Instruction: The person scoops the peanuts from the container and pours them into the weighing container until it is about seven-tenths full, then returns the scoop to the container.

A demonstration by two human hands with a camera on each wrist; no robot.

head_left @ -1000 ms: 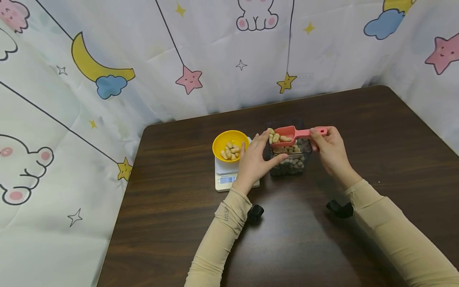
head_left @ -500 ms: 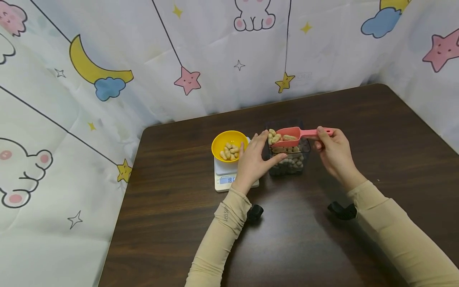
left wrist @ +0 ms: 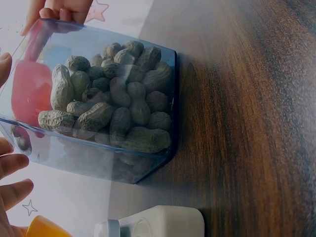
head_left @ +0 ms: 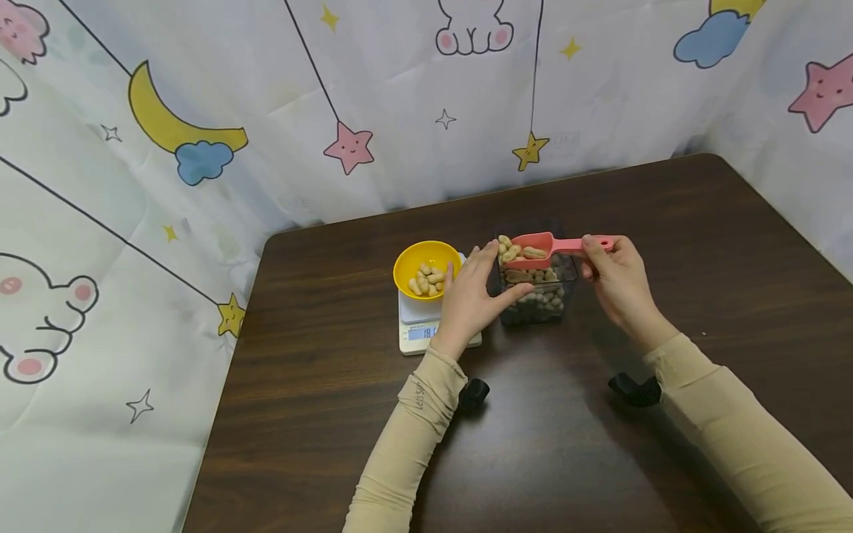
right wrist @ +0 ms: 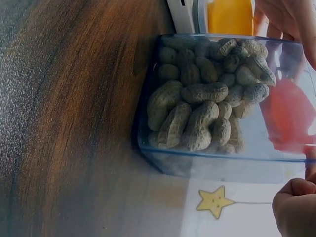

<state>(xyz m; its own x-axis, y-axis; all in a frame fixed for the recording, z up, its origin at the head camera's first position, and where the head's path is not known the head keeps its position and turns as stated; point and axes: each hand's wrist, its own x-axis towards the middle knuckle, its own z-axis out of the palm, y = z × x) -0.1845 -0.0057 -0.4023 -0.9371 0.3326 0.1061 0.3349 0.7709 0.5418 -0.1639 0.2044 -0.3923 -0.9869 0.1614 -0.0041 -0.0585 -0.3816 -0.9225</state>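
My right hand [head_left: 620,285] pinches the pink scoop [head_left: 543,248] in the clear box [head_left: 532,317]; beside it my left hand [head_left: 469,300] has wide fingers. Under it is dark wooden table [head_left: 300,414], behind, starry curtain [head_left: 426,170].

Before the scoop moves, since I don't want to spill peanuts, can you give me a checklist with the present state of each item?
1. Pink scoop held by the right hand: ok.
2. Peanuts in the scoop: ok.
3. Clear container steadied by the left hand: cannot tell; its fingers are at the side, but firm contact isn't clear.
4. Yellow bowl sitting on the scale: ok.
5. Display fully readable: not ok; the left wrist hides its end.
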